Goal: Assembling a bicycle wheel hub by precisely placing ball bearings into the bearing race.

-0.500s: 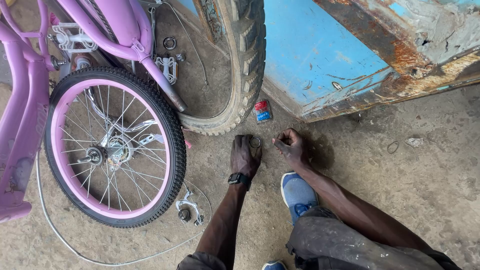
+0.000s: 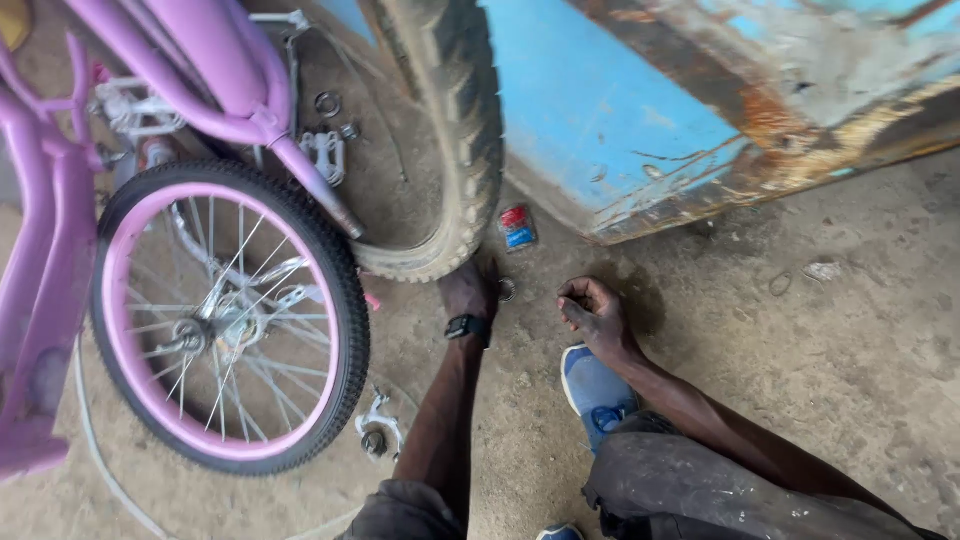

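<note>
Reaching left hand (image 2: pixel 468 290) flat on the floor (image 2: pixel 800 380), fingers spread, touching a small metal ring (image 2: pixel 507 289) beside the big tyre (image 2: pixel 455 150). Right hand (image 2: pixel 592 310) loosely curled, empty. Better to pinch the ring's edge than slide it.

The dusty concrete floor (image 2: pixel 830 400) under me carries a small red-and-blue packet (image 2: pixel 516 227) at upper centre, a metal ring (image 2: pixel 507 289) below it, and a silver brake caliper (image 2: pixel 377 428) lower left.
</note>
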